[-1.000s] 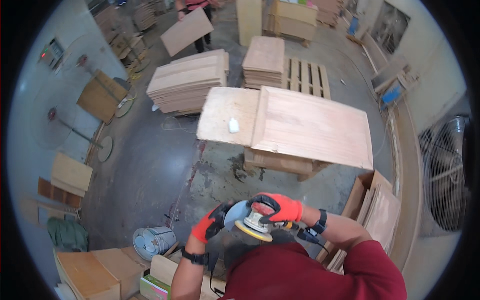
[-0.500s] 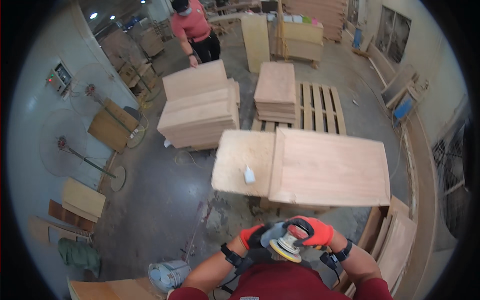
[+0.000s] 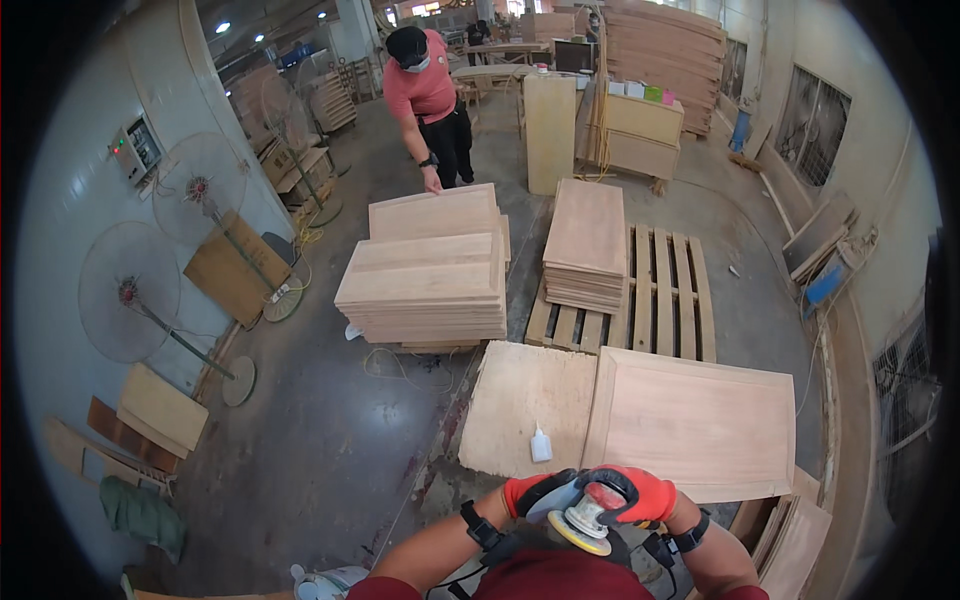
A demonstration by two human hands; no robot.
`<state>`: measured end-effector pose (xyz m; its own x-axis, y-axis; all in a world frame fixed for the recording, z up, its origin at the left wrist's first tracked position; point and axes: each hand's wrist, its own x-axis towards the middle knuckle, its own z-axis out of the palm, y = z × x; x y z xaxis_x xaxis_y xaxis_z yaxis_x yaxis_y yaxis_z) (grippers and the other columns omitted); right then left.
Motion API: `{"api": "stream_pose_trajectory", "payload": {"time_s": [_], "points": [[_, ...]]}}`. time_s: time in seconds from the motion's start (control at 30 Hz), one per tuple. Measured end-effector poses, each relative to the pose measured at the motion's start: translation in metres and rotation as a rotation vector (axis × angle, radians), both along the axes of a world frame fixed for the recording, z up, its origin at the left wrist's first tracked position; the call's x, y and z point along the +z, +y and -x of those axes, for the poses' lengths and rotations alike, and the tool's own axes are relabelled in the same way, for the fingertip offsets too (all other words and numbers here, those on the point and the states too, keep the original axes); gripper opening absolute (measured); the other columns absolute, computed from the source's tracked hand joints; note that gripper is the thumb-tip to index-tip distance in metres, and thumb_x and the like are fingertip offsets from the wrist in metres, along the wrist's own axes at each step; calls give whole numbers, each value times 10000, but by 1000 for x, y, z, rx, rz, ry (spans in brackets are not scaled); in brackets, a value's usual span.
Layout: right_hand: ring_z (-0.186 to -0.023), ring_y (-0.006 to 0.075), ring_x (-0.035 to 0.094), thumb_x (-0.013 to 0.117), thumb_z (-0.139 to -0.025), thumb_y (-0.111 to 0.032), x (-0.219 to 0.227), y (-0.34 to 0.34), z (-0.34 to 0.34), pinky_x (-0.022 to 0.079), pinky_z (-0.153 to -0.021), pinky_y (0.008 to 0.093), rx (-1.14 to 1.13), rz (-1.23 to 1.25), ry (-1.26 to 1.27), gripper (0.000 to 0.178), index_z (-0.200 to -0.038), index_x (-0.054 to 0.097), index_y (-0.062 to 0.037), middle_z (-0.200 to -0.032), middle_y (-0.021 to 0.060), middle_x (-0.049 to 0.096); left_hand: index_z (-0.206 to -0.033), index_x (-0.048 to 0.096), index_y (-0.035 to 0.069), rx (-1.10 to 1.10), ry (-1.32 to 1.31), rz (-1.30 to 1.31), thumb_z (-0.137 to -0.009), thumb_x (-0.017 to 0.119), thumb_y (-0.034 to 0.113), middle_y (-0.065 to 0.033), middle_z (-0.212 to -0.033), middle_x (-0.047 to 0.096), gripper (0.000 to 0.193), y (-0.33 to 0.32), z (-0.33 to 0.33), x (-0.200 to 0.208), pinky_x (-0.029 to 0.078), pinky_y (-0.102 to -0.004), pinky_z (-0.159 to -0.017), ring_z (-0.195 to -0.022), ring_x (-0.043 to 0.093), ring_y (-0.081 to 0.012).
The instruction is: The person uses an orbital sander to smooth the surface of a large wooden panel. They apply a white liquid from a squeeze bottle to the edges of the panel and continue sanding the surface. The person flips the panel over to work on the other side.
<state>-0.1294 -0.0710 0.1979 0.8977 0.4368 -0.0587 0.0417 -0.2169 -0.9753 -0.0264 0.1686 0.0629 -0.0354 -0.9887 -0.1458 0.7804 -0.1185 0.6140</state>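
Close to my body I hold a round orbital sander (image 3: 583,521) with a red top and a yellow-edged pad, tilted to one side. My right hand (image 3: 640,494), in a red and black glove, is wrapped round its top. My left hand (image 3: 538,494), gloved alike, is closed on a grey-blue flat piece (image 3: 566,498) beside the sander; its exact kind is hard to make out. Just beyond my hands lies a framed wooden panel (image 3: 700,420) on a work surface. Left of it, a small white bottle (image 3: 541,444) rests on a rough-edged board (image 3: 500,405).
A stack of wooden panels (image 3: 425,290) stands ahead to the left, with a co-worker (image 3: 425,95) touching its top panel. Another panel stack (image 3: 585,240) sits on a slatted pallet (image 3: 665,290). Pedestal fans (image 3: 128,290) line the left wall; boards (image 3: 795,550) lean at lower right.
My view has tilted upward, so the panels and bottle sit lower in the picture. Both hands stay together at the sander. The co-worker's hand remains at the panel stack.
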Motion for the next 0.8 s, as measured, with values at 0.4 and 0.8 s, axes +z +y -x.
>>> {"api": "stream_pose_trajectory", "payload": {"time_s": [0.4,0.8], "points": [[-1174,250,614,880,-728,-297,-7,-18,-41,468,-1016,366,23,-90,43,760,-1356,545,-31,-1271,123,639,-1579,303,80,2,257,132,-1037,546,386,-92,-1531,450,667,-4,-32,-8,396,-363,-1137,-1352,491,-199],[-1189,189,580,854,-743,-252,-21,-46,-48,444,-1050,363,-201,-156,6,702,-1349,568,-41,-1258,68,636,-1565,279,72,281,61,-18,-997,571,430,-120,-1564,392,732,-20,-54,39,350,-409,-1180,-1395,443,-276]]}}
